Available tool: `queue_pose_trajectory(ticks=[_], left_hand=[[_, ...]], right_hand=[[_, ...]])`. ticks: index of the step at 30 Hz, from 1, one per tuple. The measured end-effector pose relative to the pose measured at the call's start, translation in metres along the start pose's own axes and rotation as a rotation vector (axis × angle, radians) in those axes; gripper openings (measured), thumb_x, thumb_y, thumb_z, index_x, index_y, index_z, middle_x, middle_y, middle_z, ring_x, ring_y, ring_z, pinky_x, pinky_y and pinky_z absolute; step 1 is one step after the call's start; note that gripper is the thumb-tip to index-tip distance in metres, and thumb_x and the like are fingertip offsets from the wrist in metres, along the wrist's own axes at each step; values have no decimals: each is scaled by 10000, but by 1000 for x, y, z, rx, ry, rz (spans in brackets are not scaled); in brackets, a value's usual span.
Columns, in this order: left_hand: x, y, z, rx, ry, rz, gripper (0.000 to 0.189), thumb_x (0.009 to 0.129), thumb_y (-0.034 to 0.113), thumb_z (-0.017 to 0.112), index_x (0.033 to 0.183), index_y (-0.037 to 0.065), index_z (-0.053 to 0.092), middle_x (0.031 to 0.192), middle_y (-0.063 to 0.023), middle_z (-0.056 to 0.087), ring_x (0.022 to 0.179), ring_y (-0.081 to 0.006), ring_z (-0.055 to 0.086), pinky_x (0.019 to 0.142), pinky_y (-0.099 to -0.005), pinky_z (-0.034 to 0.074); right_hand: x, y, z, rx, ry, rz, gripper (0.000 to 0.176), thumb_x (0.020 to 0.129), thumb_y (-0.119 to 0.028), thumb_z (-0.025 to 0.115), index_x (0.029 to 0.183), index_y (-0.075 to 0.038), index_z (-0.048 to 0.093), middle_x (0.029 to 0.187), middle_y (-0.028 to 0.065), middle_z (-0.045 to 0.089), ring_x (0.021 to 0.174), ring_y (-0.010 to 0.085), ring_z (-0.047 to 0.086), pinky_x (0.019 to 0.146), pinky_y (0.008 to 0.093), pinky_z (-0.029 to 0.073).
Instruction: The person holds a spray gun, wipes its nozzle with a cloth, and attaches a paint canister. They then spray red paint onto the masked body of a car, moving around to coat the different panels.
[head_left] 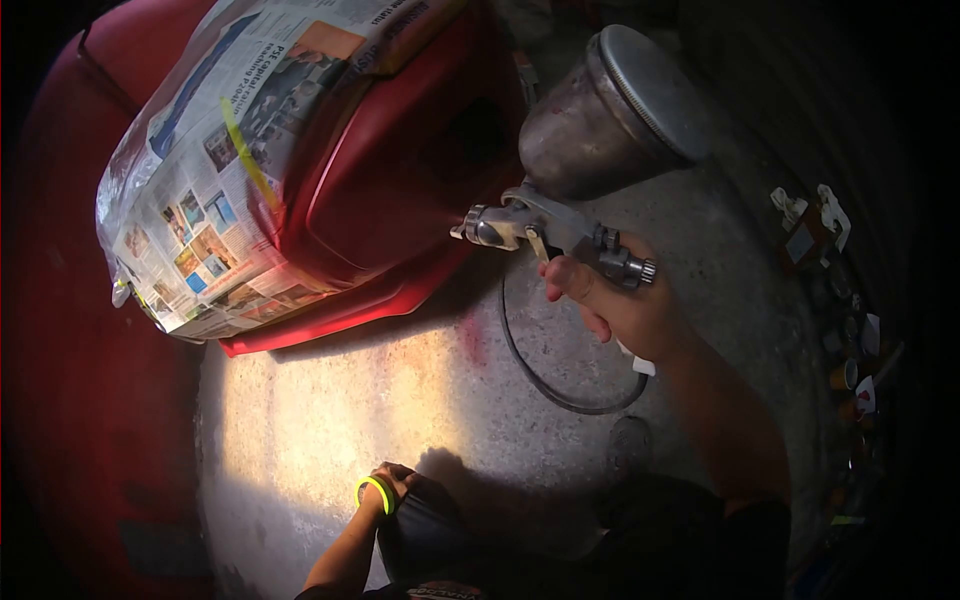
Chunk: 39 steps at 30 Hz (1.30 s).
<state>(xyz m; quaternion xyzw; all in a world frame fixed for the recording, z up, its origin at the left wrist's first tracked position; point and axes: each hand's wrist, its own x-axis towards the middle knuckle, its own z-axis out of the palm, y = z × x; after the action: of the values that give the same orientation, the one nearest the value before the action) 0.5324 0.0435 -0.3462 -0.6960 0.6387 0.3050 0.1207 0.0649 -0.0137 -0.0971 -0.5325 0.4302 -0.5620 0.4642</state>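
Note:
My right hand (pixel 615 300) is wrapped round the handle of a metal spray gun (pixel 540 232), with a finger at its trigger. A large metal paint cup (pixel 590 130) with a round lid sits on top of the gun. The nozzle points left at a red vehicle body panel (pixel 395 190), a short gap away, and a faint reddish mist shows at its tip. Newspaper (pixel 230 190) and clear plastic, held with yellow tape (pixel 245 150), cover part of the red panel. My left hand (pixel 398 476), with a bright yellow wristband, rests over my knee, holding nothing visible.
A dark hose (pixel 545 390) curves from below the gun across the concrete floor (pixel 330 400). Another red surface (pixel 90 400) stands at the left. Several cans and small items (pixel 848 375) lie along the dark right edge. Sunlight falls on the floor by the panel.

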Motion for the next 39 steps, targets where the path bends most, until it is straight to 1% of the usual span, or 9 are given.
queue_pose_trajectory(ticks=[3, 6, 9, 16, 21, 30, 33, 36, 39], left_hand=[[-1, -5, -2, 12, -1, -2, 398, 891, 460, 637, 1056, 120, 764, 1192, -186, 666, 1122, -353, 628, 998, -405, 481], [5, -23, 5, -13, 9, 3, 398, 888, 452, 647, 1051, 109, 764, 1186, -182, 669, 1115, -344, 635, 993, -400, 484], [8, -29, 10, -13, 21, -9, 395, 887, 443, 654, 1053, 101, 762, 1181, -179, 672, 1112, -339, 638, 990, -395, 485], [8, -13, 3, -5, -8, 1, 405, 885, 441, 658, 1080, 99, 752, 1187, -176, 676, 1118, -345, 638, 988, -399, 486], [2, -2, -4, 37, -23, -49, 436, 889, 478, 630, 1101, 115, 749, 1198, -183, 671, 1131, -353, 633, 996, -410, 485], [8, -4, -3, 75, -47, -70, 472, 892, 515, 601, 1128, 130, 740, 1240, -203, 640, 1163, -371, 611, 1008, -433, 478], [10, -11, 0, 72, -38, -70, 466, 897, 507, 596, 1130, 129, 737, 1246, -208, 635, 1169, -375, 605, 1013, -437, 474], [6, -9, -2, 54, -62, -79, 466, 902, 500, 590, 1139, 125, 731, 1250, -212, 632, 1171, -375, 603, 1016, -439, 469], [9, -15, -1, 31, -86, -74, 467, 902, 493, 591, 1145, 117, 725, 1247, -216, 633, 1167, -377, 604, 1012, -440, 469]], right_hand=[[8, 0, -24, -104, 274, 58, 373, 949, -385, 665, 971, -12, 666, 768, 47, 638, 427, 47, 436, 388, 216, 325], [9, 3, -36, -182, 578, 25, 398, 941, -406, 669, 961, -9, 662, 776, 49, 635, 425, 53, 436, 381, 219, 314], [7, 4, -45, -200, 571, 27, 379, 945, -385, 667, 976, -7, 664, 807, 53, 640, 435, 61, 447, 383, 221, 307], [-7, -39, -26, 40, 150, 4, 358, 927, -366, 701, 925, -9, 681, 738, 54, 658, 419, 36, 426, 390, 212, 305], [5, -53, -23, -27, 46, -26, 378, 919, -381, 708, 936, -5, 688, 747, 61, 669, 407, 39, 450, 376, 212, 318], [38, -70, -39, -68, 176, -89, 394, 901, -408, 716, 959, -19, 691, 775, 47, 644, 404, 53, 441, 366, 219, 320], [59, -72, -64, -118, 293, -103, 388, 905, -384, 710, 1054, -32, 645, 841, 53, 653, 709, 90, 616, 379, 207, 351], [81, -68, -86, -233, 508, -125, 392, 891, -399, 723, 1037, -43, 649, 824, 44, 642, 675, 81, 601, 369, 211, 338], [83, -72, -94, -239, 527, -122, 386, 898, -387, 718, 1048, -37, 653, 847, 54, 657, 647, 82, 597, 360, 219, 322]])
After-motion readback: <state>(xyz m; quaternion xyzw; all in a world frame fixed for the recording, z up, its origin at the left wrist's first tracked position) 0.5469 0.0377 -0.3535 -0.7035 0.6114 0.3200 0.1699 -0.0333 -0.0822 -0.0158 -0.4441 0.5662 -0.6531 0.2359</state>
